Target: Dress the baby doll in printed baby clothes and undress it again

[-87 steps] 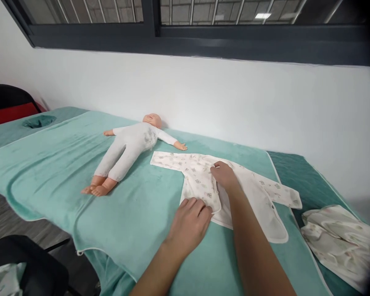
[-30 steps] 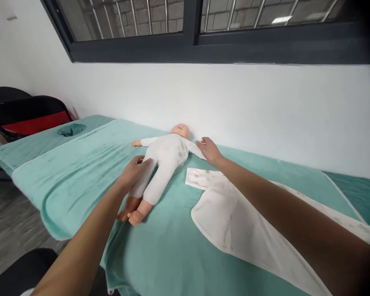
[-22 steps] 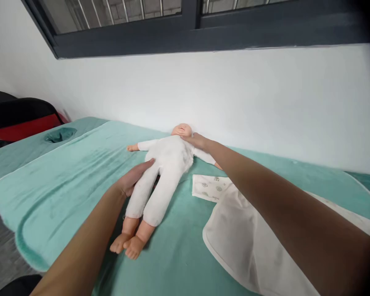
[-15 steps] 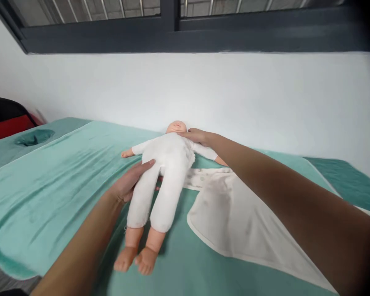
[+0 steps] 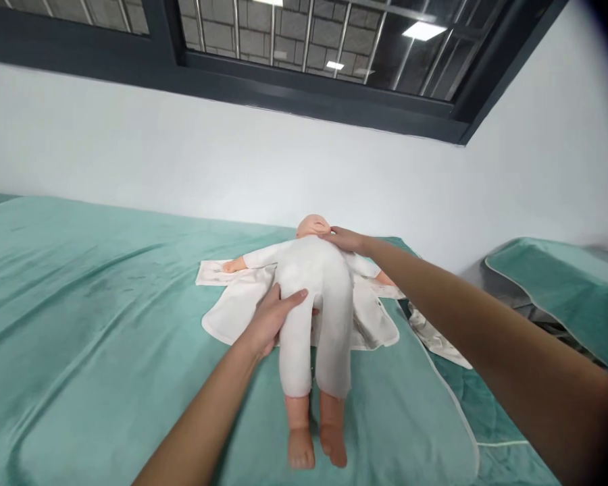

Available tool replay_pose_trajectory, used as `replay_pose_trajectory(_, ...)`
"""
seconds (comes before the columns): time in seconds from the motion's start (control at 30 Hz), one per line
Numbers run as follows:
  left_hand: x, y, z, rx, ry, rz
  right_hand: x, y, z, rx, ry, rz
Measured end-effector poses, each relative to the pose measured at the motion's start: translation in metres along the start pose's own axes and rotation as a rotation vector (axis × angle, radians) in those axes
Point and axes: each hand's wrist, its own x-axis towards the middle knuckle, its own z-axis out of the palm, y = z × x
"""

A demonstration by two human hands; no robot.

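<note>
A baby doll with a white cloth body lies face up, its head toward the wall and its bare feet toward me. Under it a white baby garment is spread out, a sleeve showing on each side. My left hand grips the doll's thigh on the left, thumb on top and the other fingers mostly hidden below. At the doll's neck and shoulder is my right hand, thumb side over the upper chest, with its remaining fingers out of sight behind the doll.
A green blanket with folds covers the bed surface. Beyond its right edge lies a crumpled white cloth. More green fabric rises at the far right. A white wall and a dark-framed window stand behind.
Both my hands have carried the doll rightward, from beside the white garment to over it. The view has turned right, bringing the window's corner and the right-hand green fabric into sight.
</note>
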Motion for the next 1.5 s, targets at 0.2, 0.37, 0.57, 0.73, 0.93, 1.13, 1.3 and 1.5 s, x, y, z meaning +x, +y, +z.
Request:
replay_pose_trajectory(0.2, -0.002, -0.006, -0.004, 0.167, 0.077, -0.014, 0.002, 0.031, 0.002, -0.072, -0.117, 0.04)
replay_pose_trajectory(0.37, 0.012, 0.007, -0.033, 0.444, 0.283, -0.014, 0.004, 0.001, -0.015, -0.372, 0.082, -0.068)
replay_pose_trajectory(0.57, 0.048, 0.003, -0.047, 1.318, 0.669, 0.289, 0.008, -0.08, 0.056, -0.547, -0.126, -0.534)
replay_pose_trajectory(0.73, 0.064, -0.006, -0.06, 1.538, 0.699, 0.225, 0.026, -0.105, 0.121, -0.594, -0.357, -0.582)
replay_pose_trajectory(0.93, 0.076, 0.004, -0.088, 1.158, 0.714, 0.328, 0.022, -0.087, 0.11, -0.488, -0.307, -0.562)
replay_pose_trajectory(1.13, 0.066, 0.009, -0.101, 0.645, 0.744, 0.428, -0.006, -0.076, 0.08, -0.302, -0.306, -0.584)
replay_pose_trajectory(1.3, 0.062, 0.008, -0.1, 0.29, 0.7, 0.444, -0.009, -0.072, 0.081, -0.42, -0.305, -0.581)
replay_pose_trajectory(1.5, 0.058, 0.009, -0.098, 0.237, 0.738, 0.475, -0.004, -0.07, 0.092, -0.596, -0.291, -0.524)
